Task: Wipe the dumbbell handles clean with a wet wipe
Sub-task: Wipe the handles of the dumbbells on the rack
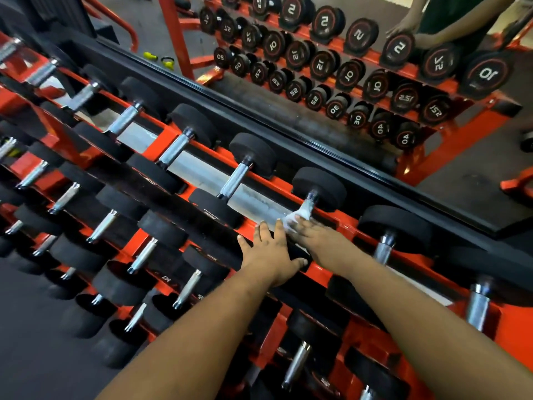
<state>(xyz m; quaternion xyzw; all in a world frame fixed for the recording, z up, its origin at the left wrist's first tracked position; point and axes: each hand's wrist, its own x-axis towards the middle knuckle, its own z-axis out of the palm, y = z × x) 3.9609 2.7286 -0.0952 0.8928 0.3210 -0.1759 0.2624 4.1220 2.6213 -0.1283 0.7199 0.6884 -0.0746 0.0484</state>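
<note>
A dumbbell with black round heads lies on the top row of the orange rack; its far head (320, 187) shows, and its chrome handle (311, 197) is mostly covered. My right hand (317, 241) grips that handle through a white wet wipe (300, 217), which is wrapped round the bar. My left hand (271, 252) lies flat with spread fingers on the dumbbell's near black head, just left of the right hand.
The orange rack (326, 272) carries several rows of black dumbbells with chrome handles, such as a neighbour (235, 181) to the left and another (385, 249) to the right. A mirror (317, 67) behind the rack reflects the dumbbells and the hands.
</note>
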